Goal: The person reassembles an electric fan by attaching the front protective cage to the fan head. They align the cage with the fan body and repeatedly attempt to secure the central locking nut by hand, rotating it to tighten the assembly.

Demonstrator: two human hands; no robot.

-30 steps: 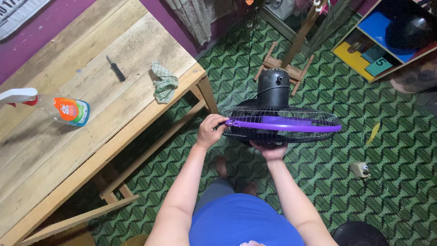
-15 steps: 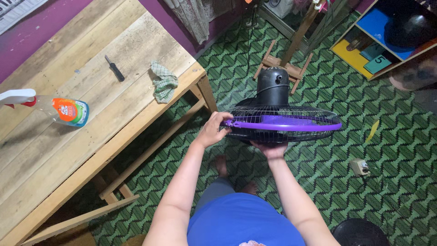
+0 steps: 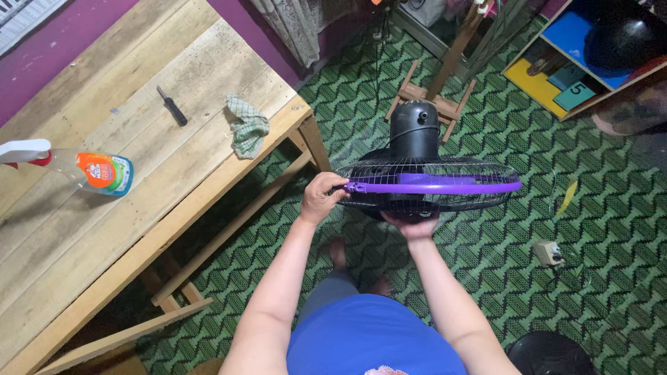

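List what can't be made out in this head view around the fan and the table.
- Right hand: fingers hidden under the black wire fan guard with purple rim.
- Left hand: the clasp it pinches on the rim is too small to make out.
- Fan blades: blurred behind the guard wires.
- Clear spray bottle with orange label on the wooden plank table: nozzle cut off by the left edge.

- I take this for a room in a home: green patterned floor covering and purple wall.
- I see a rough plank table bearing a spray bottle, checked rag and screwdriver.
- A curtain hangs behind; a colourful shelf stands nearby.
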